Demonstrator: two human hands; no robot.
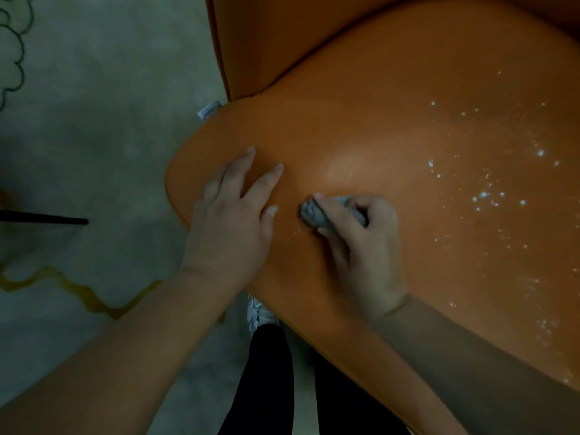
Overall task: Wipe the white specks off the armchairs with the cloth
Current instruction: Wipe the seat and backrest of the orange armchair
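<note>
A: Cloth (317, 211), small, grey, crumpled into a wad. It sits on the seat cushion of the orange, smooth, leather-look armchair (392, 98), near the cushion's front-left part, pressed down under the right hand (361, 243).

B: Grip on it?

A: Right hand curled over the wad, fingers (332, 211) folded round it, forefinger laid along the top. Only the left end of the cloth and a bit by the knuckles show. Wad touches the cushion.

B: Left hand (232, 215)?

A: Flat on the cushion, palm down, fingers spread and pointing up and to the right. Holds nothing. Thumb tip just beside the cloth, not touching it as far as I can tell.

B: White specks (489, 193)?

A: Mostly scattered across the right half of the cushion, well to the right of the cloth. Densest cluster mid-right; thinner trails run down toward the lower right edge. A few faint ones just below the cloth, between the two hands. A pale smeared patch lies above the cloth.

B: Surroundings?

A: Grey mottled floor (103, 136) on the left, with a yellow wavy line and a green scalloped outline on it. Thin black rod (47, 218) enters from the left edge. Small white label tag (209, 110) sticks out at the cushion's left seam. Person's black trouser leg (266, 381) and white shoe (260, 312) show below, between the forearms.
</note>
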